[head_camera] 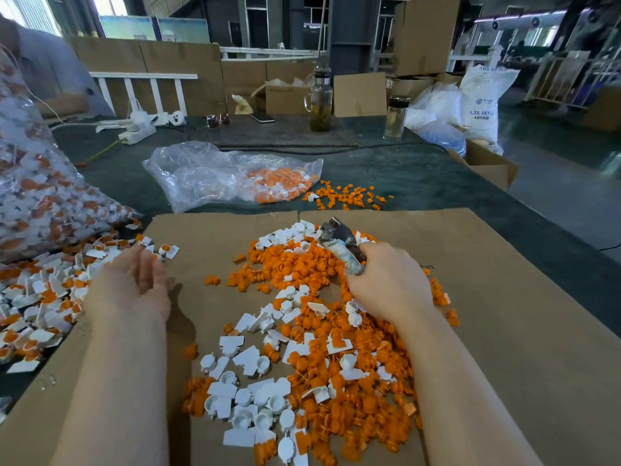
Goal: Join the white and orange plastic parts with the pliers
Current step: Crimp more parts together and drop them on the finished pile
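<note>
On a cardboard-covered worktop (504,264), the right hand (389,280) gripped pliers (339,242); the left hand (134,287) hung empty, fingers relaxed, best reaching for white parts (248,361) at five o'clock.

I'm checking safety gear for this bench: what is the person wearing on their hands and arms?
Nothing that shows: the left hand and right hand are bare, no gloves, rings or watch, and both forearms are bare with no sleeves in view.

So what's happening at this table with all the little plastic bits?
A person is joining small parts over a brown cardboard sheet. The right hand grips metal pliers with wrapped handles above a heap of loose orange plastic plugs and white plastic caps. The left hand is open and empty, beside already joined pieces.
</note>
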The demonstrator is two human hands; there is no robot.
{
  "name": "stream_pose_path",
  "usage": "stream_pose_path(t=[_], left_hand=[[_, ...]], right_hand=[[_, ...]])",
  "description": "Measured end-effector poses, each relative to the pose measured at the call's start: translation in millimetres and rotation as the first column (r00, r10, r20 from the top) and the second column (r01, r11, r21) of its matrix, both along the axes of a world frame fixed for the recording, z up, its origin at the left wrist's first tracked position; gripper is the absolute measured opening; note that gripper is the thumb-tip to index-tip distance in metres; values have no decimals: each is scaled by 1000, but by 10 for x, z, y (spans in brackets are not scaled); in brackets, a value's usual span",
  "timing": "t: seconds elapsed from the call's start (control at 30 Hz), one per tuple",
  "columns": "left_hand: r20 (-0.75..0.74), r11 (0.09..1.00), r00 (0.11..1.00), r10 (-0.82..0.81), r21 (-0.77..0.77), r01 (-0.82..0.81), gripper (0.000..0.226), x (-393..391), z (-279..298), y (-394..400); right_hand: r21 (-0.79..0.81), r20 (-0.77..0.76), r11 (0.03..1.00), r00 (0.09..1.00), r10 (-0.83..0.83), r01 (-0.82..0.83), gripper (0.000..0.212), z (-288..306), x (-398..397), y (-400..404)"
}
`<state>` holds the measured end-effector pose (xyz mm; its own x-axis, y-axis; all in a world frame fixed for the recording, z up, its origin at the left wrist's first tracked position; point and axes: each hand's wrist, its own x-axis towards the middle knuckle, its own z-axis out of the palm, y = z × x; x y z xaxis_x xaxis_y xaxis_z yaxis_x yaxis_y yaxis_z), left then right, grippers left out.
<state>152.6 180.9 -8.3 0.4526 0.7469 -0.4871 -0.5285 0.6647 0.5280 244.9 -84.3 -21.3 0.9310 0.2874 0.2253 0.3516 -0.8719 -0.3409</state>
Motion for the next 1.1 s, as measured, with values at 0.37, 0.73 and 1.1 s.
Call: stream_pose_path(t=[0.37,0.73,1.1], left_hand=[[-812,240,563,-153,522,818,8,93,-1,-541],[-832,-29,523,-186,537,843,9,58,25,-598],[-816,-161,552,-173,576,801,11,136,12,-898]], right_hand=[[84,-189,921,902,389,-380,21,99,-111,99],[59,-255,934,899,355,-352,18,103,-133,108],[325,-76,883,921,382,-339,11,103,-136,161]])
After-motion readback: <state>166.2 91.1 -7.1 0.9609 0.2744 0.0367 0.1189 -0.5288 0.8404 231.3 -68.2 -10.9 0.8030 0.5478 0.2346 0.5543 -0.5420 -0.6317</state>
